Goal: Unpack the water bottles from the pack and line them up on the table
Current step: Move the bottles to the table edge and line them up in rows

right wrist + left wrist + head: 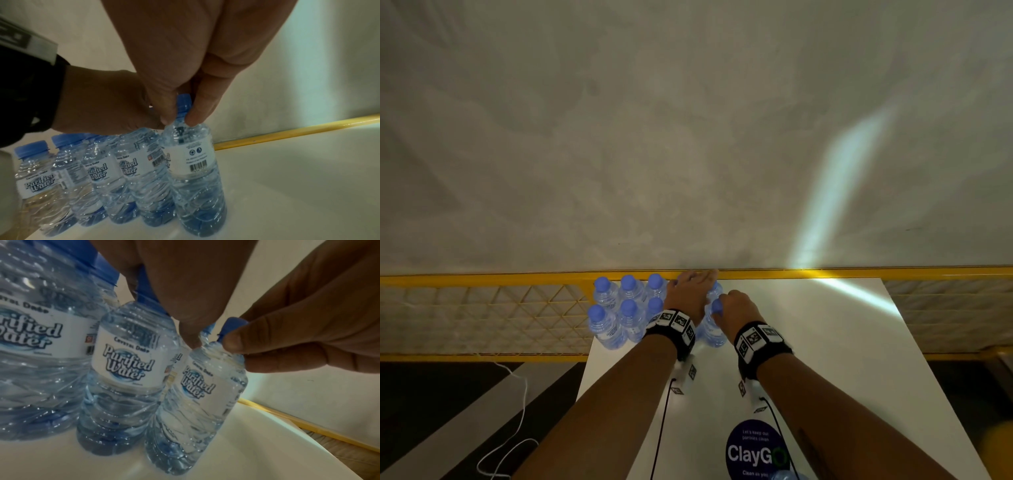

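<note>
Here, two rows of small water bottles [619, 308] were seen standing upright at the far left corner of the white counter [825, 342], close against a yellow rail [482, 275]. The left hand [690, 291] was pinched on the neck of a back-row bottle [197, 402], just under its blue cap [233, 326], thumb on one side and fingers on the other. The right hand [738, 305] was likewise clamped by its fingertips [193, 116] on the neck of the front-row end bottle [195, 178], which stood at the right end of the front row, touching its neighbour.

The bottles were judged light but thin-walled: the ribbed clear plastic would likely dent under a squeeze at mid-body and be slick, so the stiff neck ring below the cap was the surer place to be held. Full of water, each was expected to stand steadily once set down flat.

Labels could be read as "Purified Water", with a smaller line above that appeared to say "Crystal Dako", though blur left it uncertain. Barcodes were shown on the label backs. A round blue sticker [755, 448] on the counter's near edge was marked "ClayGo" and "Let's keep our pantries clean". No wrapping from the pack could be made out.
</note>
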`<action>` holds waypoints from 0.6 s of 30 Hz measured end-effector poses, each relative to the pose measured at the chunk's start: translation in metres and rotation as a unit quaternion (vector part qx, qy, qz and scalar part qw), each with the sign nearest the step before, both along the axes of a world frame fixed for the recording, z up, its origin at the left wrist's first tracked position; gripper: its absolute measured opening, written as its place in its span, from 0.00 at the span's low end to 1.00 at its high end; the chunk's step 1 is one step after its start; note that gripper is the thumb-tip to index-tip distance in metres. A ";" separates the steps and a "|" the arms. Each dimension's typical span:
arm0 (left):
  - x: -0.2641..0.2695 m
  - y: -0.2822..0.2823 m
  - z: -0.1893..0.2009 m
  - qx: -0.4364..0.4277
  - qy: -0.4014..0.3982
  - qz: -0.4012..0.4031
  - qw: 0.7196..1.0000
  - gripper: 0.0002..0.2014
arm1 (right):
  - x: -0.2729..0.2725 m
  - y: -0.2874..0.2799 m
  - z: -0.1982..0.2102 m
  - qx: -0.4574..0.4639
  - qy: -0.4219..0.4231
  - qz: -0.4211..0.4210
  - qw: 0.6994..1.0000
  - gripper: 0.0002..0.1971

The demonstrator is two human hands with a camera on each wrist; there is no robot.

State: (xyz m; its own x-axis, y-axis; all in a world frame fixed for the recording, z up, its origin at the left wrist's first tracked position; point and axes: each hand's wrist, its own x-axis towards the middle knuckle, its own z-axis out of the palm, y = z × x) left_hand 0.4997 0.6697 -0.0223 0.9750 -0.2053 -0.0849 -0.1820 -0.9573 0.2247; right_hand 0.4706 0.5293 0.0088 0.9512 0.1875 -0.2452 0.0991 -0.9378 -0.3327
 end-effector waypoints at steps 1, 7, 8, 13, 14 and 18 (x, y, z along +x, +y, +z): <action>0.000 0.000 0.001 0.007 0.005 -0.003 1.000 0.34 | -0.001 0.001 0.004 0.006 0.011 -0.004 1.000 0.15; -0.026 -0.004 0.034 -0.005 -0.016 0.028 0.999 0.36 | -0.045 -0.024 0.039 0.084 0.040 -0.036 0.995 0.43; -0.039 -0.005 0.042 -0.028 -0.048 0.028 0.998 0.32 | -0.062 -0.034 0.047 0.099 0.023 -0.039 0.994 0.44; -0.141 -0.032 0.065 -0.207 -0.010 -0.090 0.974 0.13 | -0.175 -0.102 0.074 0.062 0.076 0.056 0.994 0.21; -0.165 -0.042 0.065 -0.203 0.038 -0.124 0.971 0.13 | -0.201 -0.116 0.079 0.049 0.102 0.062 0.992 0.18; -0.244 -0.081 0.044 -0.180 0.151 -0.244 0.941 0.18 | -0.285 -0.144 0.083 0.017 0.174 0.071 0.982 0.19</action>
State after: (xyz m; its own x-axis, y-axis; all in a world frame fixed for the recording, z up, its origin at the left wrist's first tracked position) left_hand 0.2560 0.5882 0.0217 0.7001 -0.6903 -0.1825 -0.4555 -0.6287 0.6303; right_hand 0.1854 0.3853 0.0919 0.7741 0.3261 -0.5426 0.1024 -0.9103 -0.4011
